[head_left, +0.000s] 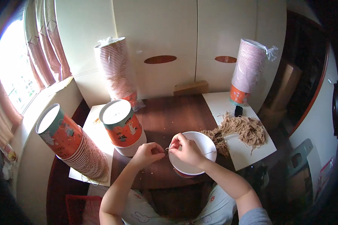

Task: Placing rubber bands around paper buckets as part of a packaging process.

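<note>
A white-lined paper bucket (209, 144) stands at the table's front edge between my knees, its mouth facing up. My right hand (187, 152) is over its left rim, thumb and fingers pinched on a thin tan string (167, 149) at the bucket's side. Another stretch of string crosses the right part of the opening. Just left of the bucket is my left hand (148, 153), thumb and fingertips brought together; what they hold, if anything, is too small to make out. A loose heap of tan strings (248, 131) lies right of the bucket.
Upside-down stacks of orange and green buckets stand at the left, one tilted stack (69, 138) and one upright stack (122, 125). Tall plastic-wrapped stacks rise at the back left (116, 67) and back right (248, 67). White boards (248, 152) flank the brown table (165, 116).
</note>
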